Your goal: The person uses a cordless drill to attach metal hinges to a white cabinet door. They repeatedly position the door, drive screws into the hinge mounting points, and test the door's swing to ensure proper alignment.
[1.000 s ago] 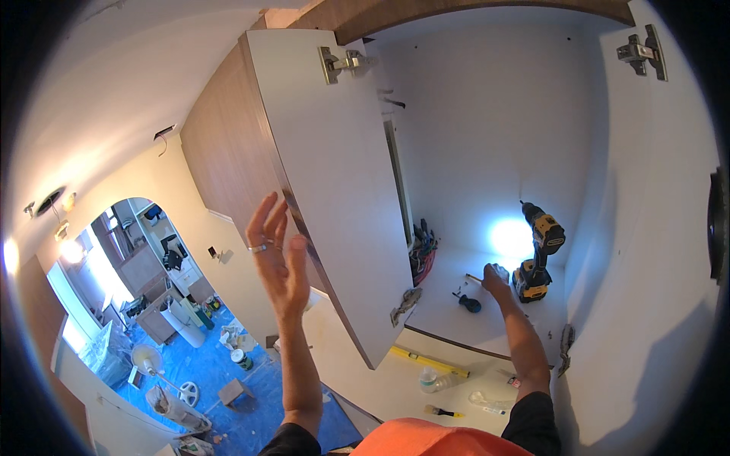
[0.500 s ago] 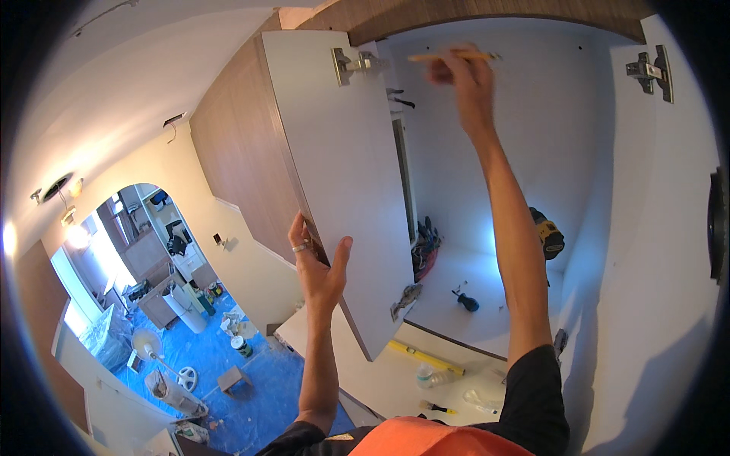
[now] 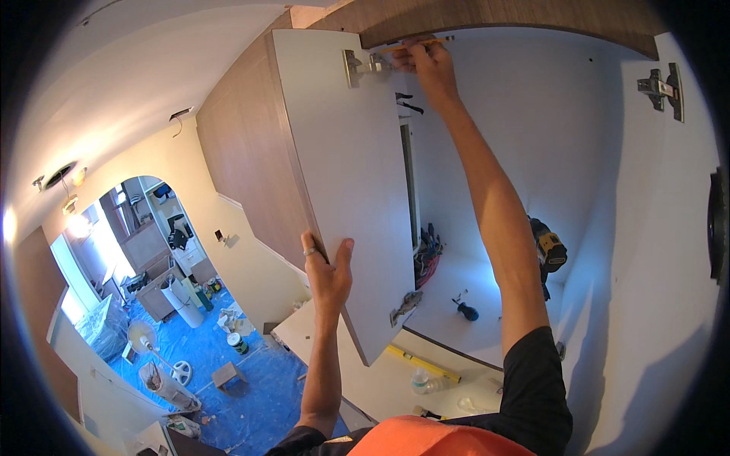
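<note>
The two hands are well apart. The right hand (image 3: 427,64), at 1 o'clock from the middle of the view, has its fingers closed around a pencil (image 3: 441,40). The pencil lies nearly level across the top of the cabinet (image 3: 532,114), one end towards 9 o'clock, the other towards 3, and is at 1 o'clock from the left hand (image 3: 328,283). That hand, at 7 o'clock, is clamped on the edge of the open door (image 3: 342,175), its thumb on the white face.

At 9 o'clock from the right hand sits the upper hinge (image 3: 356,68); whether the fingertips touch it I cannot tell. The drill (image 3: 550,247), partly hidden by the forearm, stands at 5 o'clock from the right hand. From the left hand, the screwdriver (image 3: 468,310) lies at 3 o'clock and the yellow level (image 3: 426,363) at 4.
</note>
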Available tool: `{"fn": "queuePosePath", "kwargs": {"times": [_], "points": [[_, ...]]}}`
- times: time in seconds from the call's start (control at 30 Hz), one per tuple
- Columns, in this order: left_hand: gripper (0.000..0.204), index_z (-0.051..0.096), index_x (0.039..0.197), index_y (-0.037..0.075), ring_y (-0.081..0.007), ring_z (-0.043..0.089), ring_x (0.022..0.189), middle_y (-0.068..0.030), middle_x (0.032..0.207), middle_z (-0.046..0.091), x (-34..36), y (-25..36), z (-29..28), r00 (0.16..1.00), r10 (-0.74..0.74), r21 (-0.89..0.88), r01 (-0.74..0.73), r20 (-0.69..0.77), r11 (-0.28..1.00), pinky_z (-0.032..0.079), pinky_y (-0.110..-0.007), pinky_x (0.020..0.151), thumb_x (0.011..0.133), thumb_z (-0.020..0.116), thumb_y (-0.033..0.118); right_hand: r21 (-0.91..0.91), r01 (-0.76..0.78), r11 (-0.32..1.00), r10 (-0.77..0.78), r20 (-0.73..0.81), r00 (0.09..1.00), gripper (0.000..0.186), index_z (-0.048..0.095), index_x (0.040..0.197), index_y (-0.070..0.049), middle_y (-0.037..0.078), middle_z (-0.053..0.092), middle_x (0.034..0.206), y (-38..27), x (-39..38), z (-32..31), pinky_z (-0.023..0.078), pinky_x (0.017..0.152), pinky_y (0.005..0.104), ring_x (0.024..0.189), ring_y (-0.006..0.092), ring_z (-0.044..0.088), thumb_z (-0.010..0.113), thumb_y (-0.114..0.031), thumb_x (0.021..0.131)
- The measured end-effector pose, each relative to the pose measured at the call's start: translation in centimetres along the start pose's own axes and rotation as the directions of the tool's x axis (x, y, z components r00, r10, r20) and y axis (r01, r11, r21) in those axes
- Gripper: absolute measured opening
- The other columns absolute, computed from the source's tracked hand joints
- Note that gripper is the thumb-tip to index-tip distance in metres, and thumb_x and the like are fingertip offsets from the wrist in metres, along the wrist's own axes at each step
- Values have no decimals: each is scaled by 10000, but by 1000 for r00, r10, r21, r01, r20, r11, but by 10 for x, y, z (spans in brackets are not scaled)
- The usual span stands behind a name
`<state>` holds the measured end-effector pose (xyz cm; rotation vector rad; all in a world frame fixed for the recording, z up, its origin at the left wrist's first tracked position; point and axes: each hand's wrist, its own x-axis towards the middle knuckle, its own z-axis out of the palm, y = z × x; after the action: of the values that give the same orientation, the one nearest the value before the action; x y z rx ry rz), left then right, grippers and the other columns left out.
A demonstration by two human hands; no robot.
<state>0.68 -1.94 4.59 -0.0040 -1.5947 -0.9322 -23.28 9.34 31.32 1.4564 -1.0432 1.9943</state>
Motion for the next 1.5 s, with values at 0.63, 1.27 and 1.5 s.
{"fn": "queuePosePath", "kwargs": {"times": [0.63, 1.27, 1.5], "points": [[378, 476, 1185, 20, -167, 572, 918, -96, 991, 637, -13, -5, -5, 998, -61, -40, 62, 27, 997, 488, -314, 838, 944, 739, 144, -745, -123, 655, 247, 57, 967, 364, 600, 1133, -27, 164, 711, 923, -38, -168, -89, 524, 796, 433, 864, 295, 689, 482, -365, 1066], [486, 504, 1255, -50, -232, 573, 1074, -171, 1178, 618, -20, -31, -2, 993, -104, -41, 102, -47, 994, 466, -352, 984, 946, 761, 223, -901, -273, -337, 688, -433, 582, 456, 699, 1076, -100, 120, 731, 1022, 14, -528, -230, 570, 821, 504, 959, 344, 712, 794, -442, 789], [515, 525, 1262, -13, -259, 597, 1058, -173, 1141, 626, -21, -24, 1, 998, -32, -25, 31, -50, 999, 503, -388, 954, 947, 749, 328, -729, -684, 4, 157, -675, 721, 584, 571, 1292, -108, 141, 726, 1005, -46, -479, -227, 566, 835, 475, 987, 353, 706, 800, -411, 848]]}}
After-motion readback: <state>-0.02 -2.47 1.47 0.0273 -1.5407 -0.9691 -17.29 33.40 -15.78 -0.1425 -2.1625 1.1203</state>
